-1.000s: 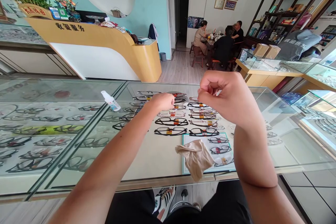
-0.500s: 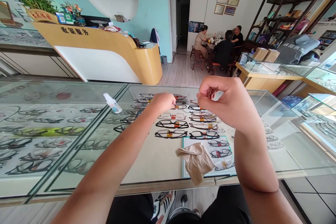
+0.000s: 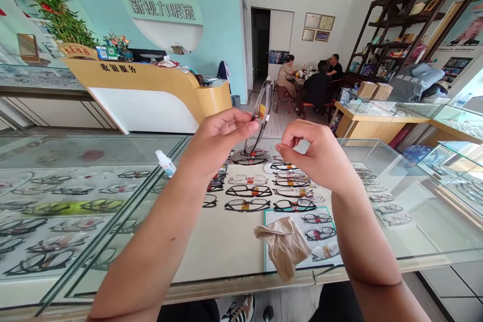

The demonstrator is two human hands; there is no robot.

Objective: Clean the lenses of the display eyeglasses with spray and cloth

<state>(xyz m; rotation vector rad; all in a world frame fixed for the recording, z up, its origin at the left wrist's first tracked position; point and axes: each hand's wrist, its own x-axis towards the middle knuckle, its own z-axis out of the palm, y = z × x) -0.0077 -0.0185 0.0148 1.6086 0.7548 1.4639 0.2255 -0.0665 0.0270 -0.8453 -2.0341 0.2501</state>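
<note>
- Head view, the only one: a pair of glasses [image 3: 261, 110] stands tilted on edge in the upper middle of the frame, held up in the left hand [image 3: 221, 136].
- The left hand's grip is narrow, thumb and fingers pinching the near side of the frame.
- The right hand [image 3: 311, 148], right of centre, is curled, thumb and fingertips close together; whether anything sits between them, I cannot tell. It is apart from the held glasses.
- Rows of glasses [image 3: 245, 207] with small coloured tags lie at the centre, below and between the hands, on the glass counter [image 3: 222, 251].
- A beige cloth [image 3: 283, 244] lies in the lower middle, partly over a teal-edged board [image 3: 269, 264]; a white bottle [image 3: 165, 163] is left of centre.
- The step in hand seems to be handling one pair above the rows.
- The next move, I judge, calls for a light, steady pinch, the thin arms clear of the rows, and the right fingers parted if they are to share the hold.
</note>
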